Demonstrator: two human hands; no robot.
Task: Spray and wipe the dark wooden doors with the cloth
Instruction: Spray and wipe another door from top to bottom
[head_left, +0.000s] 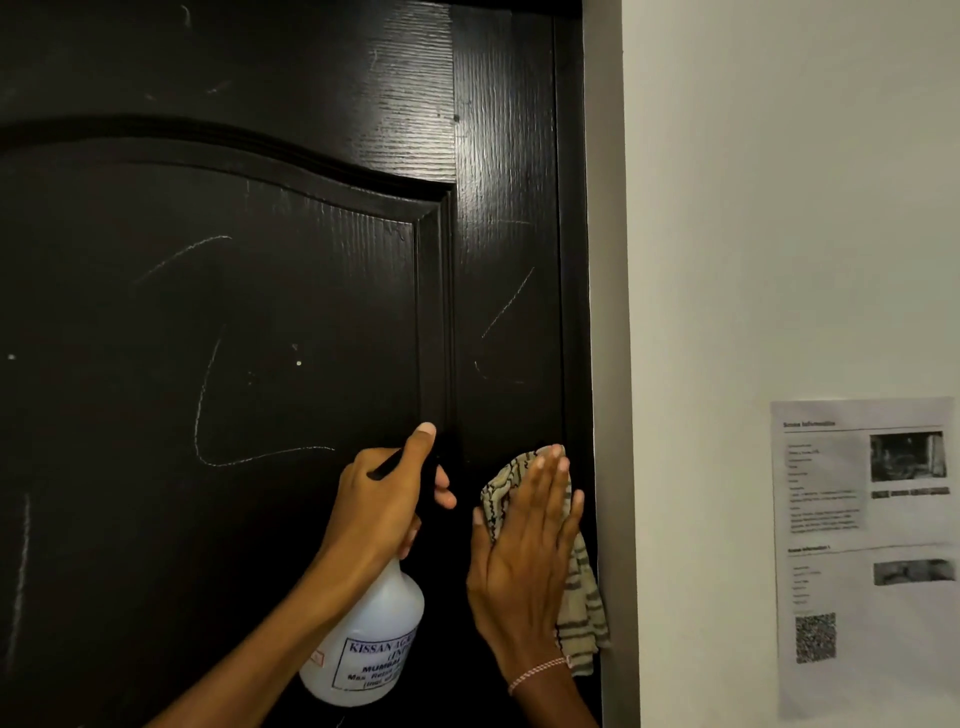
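Observation:
A dark wooden door with a raised arched panel fills the left and middle of the view; pale chalk-like scribbles mark it. My left hand grips the black trigger head of a white spray bottle, whose labelled body hangs below the hand. My right hand lies flat, fingers straight, pressing a beige cloth with dark stripes against the door's right stile near the frame. Most of the cloth is hidden under the palm; its lower end hangs free.
The door frame runs down the door's right edge, meeting a white wall. A printed paper sheet with photos and a QR code is stuck on the wall at the lower right.

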